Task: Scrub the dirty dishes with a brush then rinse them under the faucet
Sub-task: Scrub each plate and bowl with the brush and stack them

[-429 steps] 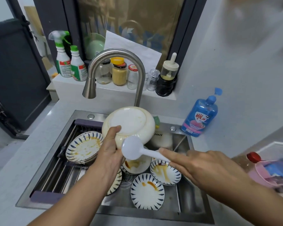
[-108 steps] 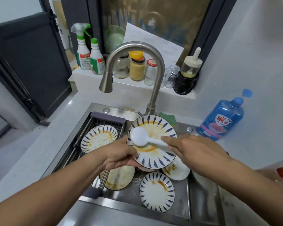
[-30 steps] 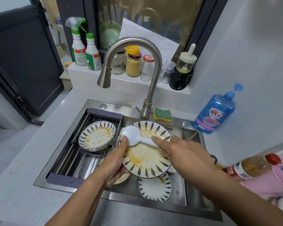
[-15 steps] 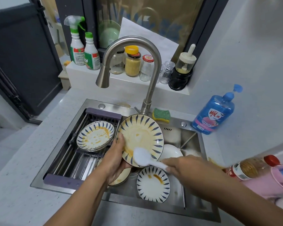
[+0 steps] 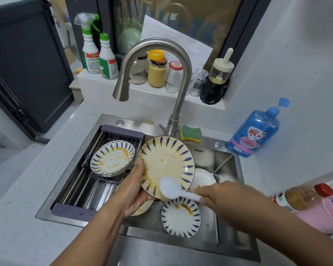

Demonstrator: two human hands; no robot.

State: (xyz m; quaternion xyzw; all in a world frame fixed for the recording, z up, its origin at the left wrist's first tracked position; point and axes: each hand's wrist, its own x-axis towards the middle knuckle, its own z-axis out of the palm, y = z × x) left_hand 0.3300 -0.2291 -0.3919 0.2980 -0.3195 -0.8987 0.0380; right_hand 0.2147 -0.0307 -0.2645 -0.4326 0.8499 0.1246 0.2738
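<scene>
One smeared plate (image 5: 165,166), held in the left hand (image 5: 135,191), is being scrubbed with the brush (image 5: 170,190) gripped by the right hand (image 5: 223,196). Other dirty plates (image 5: 181,219) are waiting, unrinsed.

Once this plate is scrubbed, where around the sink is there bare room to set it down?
Free: the near bars of the drying rack, in front of the stacked plates; the countertop left of the sink. Crowded: the sink floor, covered with dirty plates, and the ledge behind the faucet, lined with jars.
</scene>
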